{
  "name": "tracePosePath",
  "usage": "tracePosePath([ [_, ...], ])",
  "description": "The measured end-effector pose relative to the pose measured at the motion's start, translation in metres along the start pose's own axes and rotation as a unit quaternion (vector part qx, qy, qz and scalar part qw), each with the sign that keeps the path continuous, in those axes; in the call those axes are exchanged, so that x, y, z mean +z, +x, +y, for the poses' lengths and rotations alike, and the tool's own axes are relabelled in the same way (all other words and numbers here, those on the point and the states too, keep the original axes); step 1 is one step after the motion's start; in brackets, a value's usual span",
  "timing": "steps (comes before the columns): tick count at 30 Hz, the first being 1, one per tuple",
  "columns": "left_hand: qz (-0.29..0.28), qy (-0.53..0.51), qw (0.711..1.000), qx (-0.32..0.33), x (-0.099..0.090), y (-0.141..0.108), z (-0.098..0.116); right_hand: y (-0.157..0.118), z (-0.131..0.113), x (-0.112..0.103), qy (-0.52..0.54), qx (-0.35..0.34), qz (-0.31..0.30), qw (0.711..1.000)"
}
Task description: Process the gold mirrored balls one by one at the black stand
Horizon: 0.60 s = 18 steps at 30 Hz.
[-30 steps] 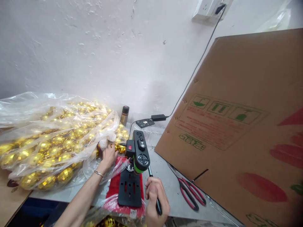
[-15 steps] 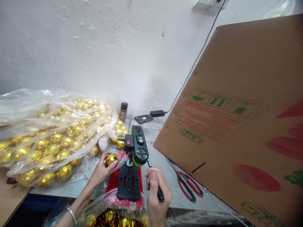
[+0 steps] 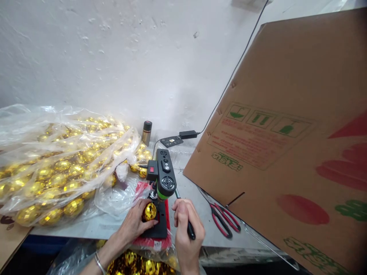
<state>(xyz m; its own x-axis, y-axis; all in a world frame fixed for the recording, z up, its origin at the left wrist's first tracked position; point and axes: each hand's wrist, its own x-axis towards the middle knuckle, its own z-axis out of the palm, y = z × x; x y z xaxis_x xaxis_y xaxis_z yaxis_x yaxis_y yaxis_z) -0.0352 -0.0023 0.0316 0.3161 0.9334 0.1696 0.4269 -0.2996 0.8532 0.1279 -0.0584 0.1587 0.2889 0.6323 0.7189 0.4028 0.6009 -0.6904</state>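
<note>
My left hand (image 3: 137, 221) is closed on a gold mirrored ball (image 3: 149, 212), keeping it over the black slotted base (image 3: 160, 229) of a small bench drill press. The drill press's black head (image 3: 166, 175) has round vents and stands above and slightly right of the ball; a red-switch box is fixed to its left. My right hand (image 3: 187, 229) is wrapped round the black-gripped lever (image 3: 191, 231) at the drill's right side. A red plastic sheet (image 3: 168, 210) lies beneath the base. The tip of the drill bit is too small to make out.
A clear plastic bag (image 3: 111, 198) of many gold balls covers the left of the table. Red-handled scissors (image 3: 225, 221) lie right of my right hand, by a large cardboard box (image 3: 272, 95). Behind are a spray can (image 3: 146, 133) and a power adapter (image 3: 188, 134). More balls (image 3: 137, 263) sit below the edge.
My left hand has brought the gold ball right and down, from beside the drill press to over its base. My right hand keeps hold of the lever. The view has shifted slightly.
</note>
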Motion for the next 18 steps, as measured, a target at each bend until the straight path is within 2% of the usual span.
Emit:
tracePosePath([
  [5,-0.019,0.058,0.998,-0.007,0.001,0.002,-0.001,-0.001,0.001,0.002,-0.005,-0.006,0.003,1.000],
  [13,-0.025,0.120,0.990,-0.070,0.003,0.006,0.020,-0.004,-0.002,-0.001,-0.014,-0.010,-0.001,1.000],
  [18,-0.002,0.107,0.990,-0.093,0.002,-0.005,0.011,-0.005,0.001,-0.001,-0.007,-0.016,0.000,1.000],
])
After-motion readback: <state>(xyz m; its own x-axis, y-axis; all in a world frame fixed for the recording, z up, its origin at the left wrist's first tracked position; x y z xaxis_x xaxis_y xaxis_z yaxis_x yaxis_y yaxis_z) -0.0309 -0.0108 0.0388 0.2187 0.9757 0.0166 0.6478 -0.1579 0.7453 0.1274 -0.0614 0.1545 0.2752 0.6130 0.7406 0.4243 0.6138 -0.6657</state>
